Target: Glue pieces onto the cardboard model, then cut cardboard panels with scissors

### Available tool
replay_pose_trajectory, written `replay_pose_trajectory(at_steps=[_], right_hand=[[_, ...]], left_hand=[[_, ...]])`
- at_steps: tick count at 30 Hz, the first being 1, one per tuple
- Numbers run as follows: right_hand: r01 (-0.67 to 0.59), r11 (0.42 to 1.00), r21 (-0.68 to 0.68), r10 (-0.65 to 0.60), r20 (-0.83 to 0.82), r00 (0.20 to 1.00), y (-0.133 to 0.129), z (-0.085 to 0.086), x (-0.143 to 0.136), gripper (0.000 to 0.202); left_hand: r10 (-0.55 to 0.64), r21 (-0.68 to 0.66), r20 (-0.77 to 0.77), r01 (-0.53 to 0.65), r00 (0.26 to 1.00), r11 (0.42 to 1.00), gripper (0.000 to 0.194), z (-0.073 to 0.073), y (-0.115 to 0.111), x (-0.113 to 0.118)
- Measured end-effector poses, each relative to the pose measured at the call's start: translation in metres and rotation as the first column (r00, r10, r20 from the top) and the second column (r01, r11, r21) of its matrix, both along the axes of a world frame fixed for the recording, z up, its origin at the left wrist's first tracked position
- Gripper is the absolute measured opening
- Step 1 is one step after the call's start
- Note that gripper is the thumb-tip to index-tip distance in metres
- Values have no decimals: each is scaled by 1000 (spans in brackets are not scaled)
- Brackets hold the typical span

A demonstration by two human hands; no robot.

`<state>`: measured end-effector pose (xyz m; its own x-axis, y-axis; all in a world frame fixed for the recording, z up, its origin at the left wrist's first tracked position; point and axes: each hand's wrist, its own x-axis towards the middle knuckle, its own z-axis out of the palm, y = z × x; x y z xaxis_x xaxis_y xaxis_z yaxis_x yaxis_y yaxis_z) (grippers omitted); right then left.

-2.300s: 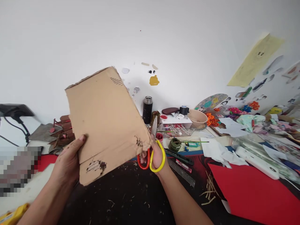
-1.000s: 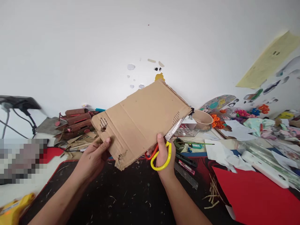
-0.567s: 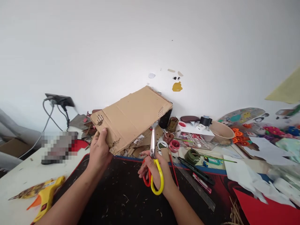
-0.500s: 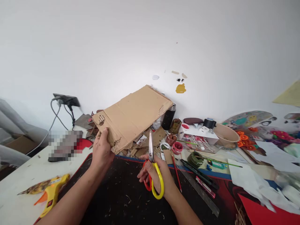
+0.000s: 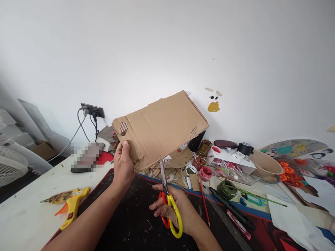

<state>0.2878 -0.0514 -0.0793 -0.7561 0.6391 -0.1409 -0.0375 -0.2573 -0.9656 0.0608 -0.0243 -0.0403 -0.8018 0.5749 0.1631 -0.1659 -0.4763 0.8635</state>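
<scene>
The cardboard (image 5: 162, 129) is tilted up over the scraps (image 5: 175, 164), its lower left corner pinched between my left fingers (image 5: 125, 146), the thumb on its face. My right fingers (image 5: 158, 204), partly spread, hold the scissors (image 5: 165, 184) by the red and yellow handles, blades pointing up and nearly closed, just below the cardboard's bottom edge.

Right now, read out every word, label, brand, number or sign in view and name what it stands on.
No text is readable.
Cardboard sheet: no lettering visible on this side.
Scissors: any marking too small to read.
Glue gun: pale patch, too small to read.
Teal packet: too small and blurred to read.
</scene>
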Motion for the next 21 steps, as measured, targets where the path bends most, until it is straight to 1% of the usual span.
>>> replay_pose_trajectory(at_steps=[3,7,11,14,16,19,21], right_hand=[[-21,1000,14,21,25,999,1,-2,0,106],[-23,998,51,22,13,1000,4,-11,-1,111],[13,999,47,-16,59,998,6,-15,-2,95],[29,990,140,-44,99,994,3,-11,-2,82],[32,980,196,-57,123,991,2,-8,-2,78],[27,977,213,-58,142,988,-1,-6,-2,78],[12,976,216,-45,152,987,-1,-6,-2,76]], left_hand=[[-16,13,23,15,1000,1000,41,4,-1,2],[-42,20,19,41,999,999,38,7,-3,4],[-10,-18,40,10,999,1000,38,9,-5,5],[15,-28,46,-13,999,1000,41,10,-4,4],[49,-11,63,-48,997,999,43,11,-2,1],[117,31,85,-120,989,992,45,12,1,-3],[132,44,94,-136,987,990,47,13,1,-5]])
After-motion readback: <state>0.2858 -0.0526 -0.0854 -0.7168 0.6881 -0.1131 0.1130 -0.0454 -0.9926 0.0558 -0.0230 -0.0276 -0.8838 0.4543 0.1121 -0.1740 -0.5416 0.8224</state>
